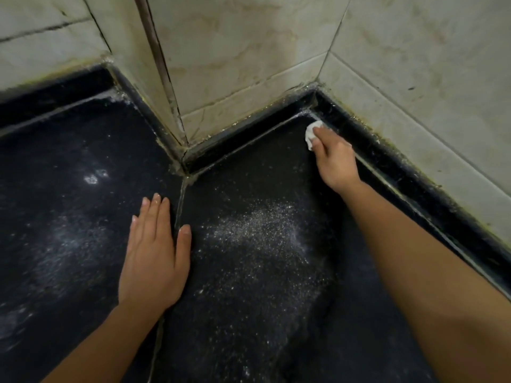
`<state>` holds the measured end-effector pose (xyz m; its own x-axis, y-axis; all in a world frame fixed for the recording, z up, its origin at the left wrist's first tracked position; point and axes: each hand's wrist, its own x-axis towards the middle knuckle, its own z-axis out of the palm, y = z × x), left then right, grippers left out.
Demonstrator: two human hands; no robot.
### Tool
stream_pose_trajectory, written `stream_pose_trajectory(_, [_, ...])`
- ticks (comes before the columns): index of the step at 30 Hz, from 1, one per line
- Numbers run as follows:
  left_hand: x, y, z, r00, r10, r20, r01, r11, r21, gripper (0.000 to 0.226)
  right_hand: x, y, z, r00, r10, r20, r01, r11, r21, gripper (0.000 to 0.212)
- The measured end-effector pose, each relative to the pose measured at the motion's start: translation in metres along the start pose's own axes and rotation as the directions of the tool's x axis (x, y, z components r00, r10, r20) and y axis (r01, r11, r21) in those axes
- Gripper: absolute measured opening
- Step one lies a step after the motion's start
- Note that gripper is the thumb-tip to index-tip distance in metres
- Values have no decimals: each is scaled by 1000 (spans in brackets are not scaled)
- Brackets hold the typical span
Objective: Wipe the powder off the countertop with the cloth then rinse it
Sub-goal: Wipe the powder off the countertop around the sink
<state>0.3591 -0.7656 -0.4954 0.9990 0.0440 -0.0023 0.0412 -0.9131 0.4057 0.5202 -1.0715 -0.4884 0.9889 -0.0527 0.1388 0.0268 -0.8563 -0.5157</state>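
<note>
Right hand: your right hand (336,161) reaches into the far corner. Its fingers curl down over a small crumpled white cloth (311,131) and grip it tight, with no gap showing.
Cloth: it's pressed on the speckled black stone countertop (69,244), right where the raised black edge strips (387,158) meet. Part of it pokes out past your fingertips; the rest is hidden under the hand.
Left hand: your left hand (154,255) lies flat, palm down, fingers straight and together, thumb spread. It holds nothing and just rests on the counter.
Powder: the scattered white powder patch (257,230) sits between your forearms, just beside your left thumb and well apart from the cloth. There's a fainter dusting left of your left hand.
Seam: the pale grout joint (179,205) in the counter runs under your left hand.
Walls: stained cream tiled walls (249,51) stand behind the corner.
</note>
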Motion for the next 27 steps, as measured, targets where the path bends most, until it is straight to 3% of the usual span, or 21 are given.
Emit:
stream_pose_trajectory(3, [0,0,1,1000,1,-11,-1,1000,2,71,-3,-18,6,999,-20,27,18,999,51,34])
stream_pose_trajectory(5, [0,0,0,1000,-3,-13,3,1000,-1,71,-28,-37,11,982,-169,88,155,977,149,32])
stream_pose_trajectory(8, [0,0,-1,1000,-5,-6,5,1000,-5,70,-76,-47,15,900,-357,250,301,924,235,38])
stream_pose_trajectory(11, [0,0,-1,1000,-3,-3,3,1000,-5,69,-93,-32,4,846,-415,335,367,908,200,47])
stream_pose_trajectory(13, [0,0,-1,1000,0,-2,0,1000,-5,68,-81,-15,-5,900,-340,271,319,940,121,46])
stream_pose_trajectory(16, [0,0,-1,1000,-2,-6,2,1000,-12,64,-43,2,-5,995,-67,75,61,996,68,38])
stream_pose_trajectory(18, [-1,0,-1,1000,-4,-6,3,1000,-17,63,-19,1,3,996,91,6,-91,994,63,36])
stream_pose_trajectory(20, [0,1,-1,1000,-5,-8,5,1000,-26,65,-12,-13,16,994,108,-7,-108,993,44,37])
stream_pose_trajectory(23, [-1,2,-2,1000,-6,-10,6,999,-32,65,-48,-45,24,985,-142,96,134,987,87,37])
stream_pose_trajectory(25, [-1,3,-3,1000,-11,-7,11,999,-30,64,-95,-61,22,919,-342,196,310,934,179,40])
stream_pose_trajectory(27, [-2,4,-5,1000,-13,1,13,1000,-25,63,-143,-71,18,850,-442,286,376,890,259,43])
